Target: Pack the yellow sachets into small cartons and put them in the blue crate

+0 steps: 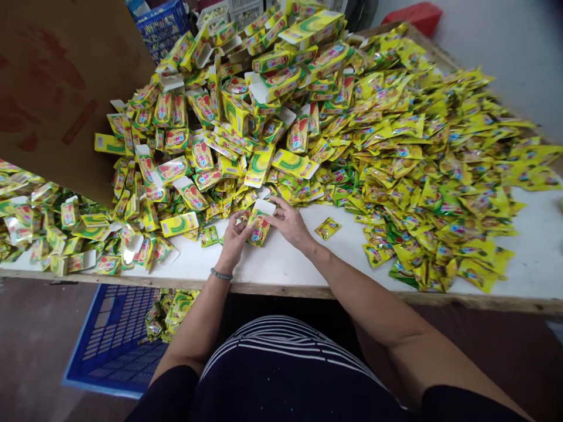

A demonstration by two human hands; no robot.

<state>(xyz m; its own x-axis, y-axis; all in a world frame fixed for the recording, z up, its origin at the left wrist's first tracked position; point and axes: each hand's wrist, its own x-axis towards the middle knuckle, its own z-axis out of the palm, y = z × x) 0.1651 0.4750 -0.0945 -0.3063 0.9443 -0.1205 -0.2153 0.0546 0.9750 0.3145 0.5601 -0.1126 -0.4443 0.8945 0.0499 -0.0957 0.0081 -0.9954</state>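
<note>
Yellow box [259, 232], its white flap [265, 206] up, sits pinched by the left hand [234, 239] and the right hand [290, 224]

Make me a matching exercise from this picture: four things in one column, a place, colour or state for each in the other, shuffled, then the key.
Things
1. Bracelet
2. Held carton
3. Cardboard panel
4. Large heap of yellow packets

Descriptions
A. Brown with reddish marks
B. Spread across the right part of the white table
C. Around the wrist of the left hand
D. White end flap open

Right pairs: 1-C, 2-D, 3-A, 4-B
</note>
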